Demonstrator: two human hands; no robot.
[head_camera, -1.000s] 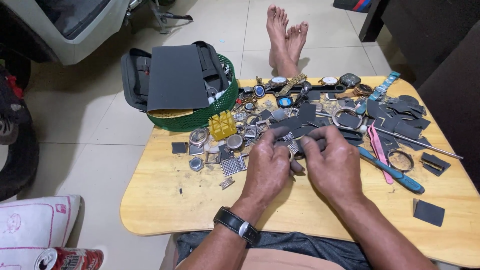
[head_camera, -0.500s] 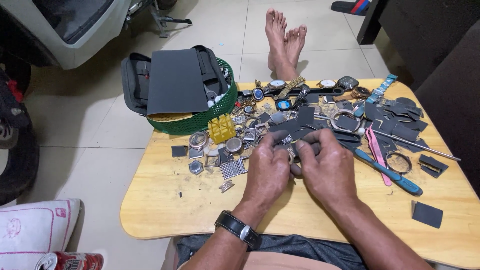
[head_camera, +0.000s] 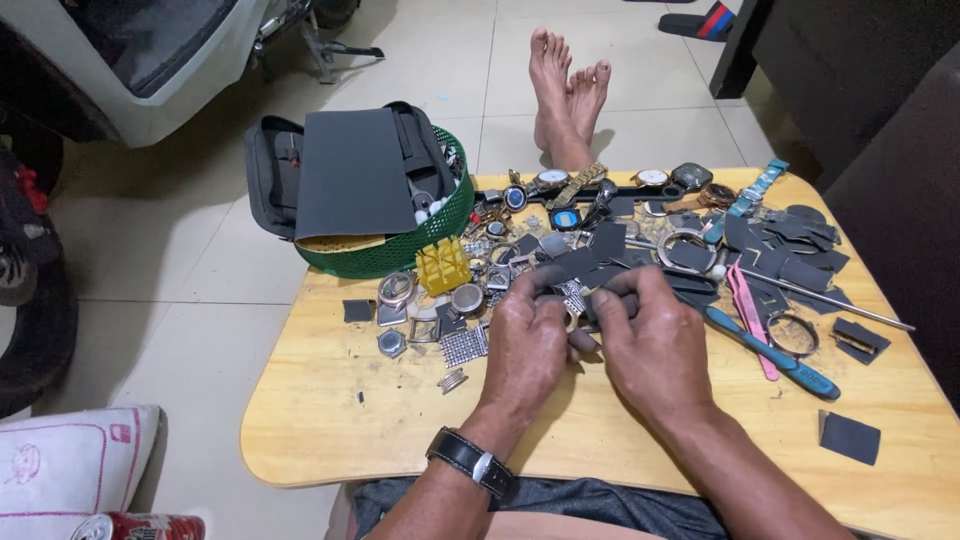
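Observation:
My left hand (head_camera: 527, 345) and my right hand (head_camera: 650, 340) meet at the middle of a low wooden table (head_camera: 330, 420). Both pinch a small metal watch part (head_camera: 578, 318) wrapped in a dark piece of sandpaper (head_camera: 610, 292); the fingers hide most of the part. A black wristwatch (head_camera: 470, 462) sits on my left wrist. Just beyond the hands lies a heap of watch cases, metal bands and dark sandpaper scraps (head_camera: 560, 255).
A green basket (head_camera: 400, 255) with a grey pouch and a sandpaper sheet stands at the table's far left corner. A yellow holder block (head_camera: 443, 264), a blue-handled tool (head_camera: 770, 352), pink tweezers (head_camera: 750, 315) and a metal rod lie around. Another person's bare feet (head_camera: 565, 85) rest beyond the table.
My hands have stayed pressed together on the small part, with the fingers shifting slightly over it. The camera view has tilted a little; nothing on the table has moved.

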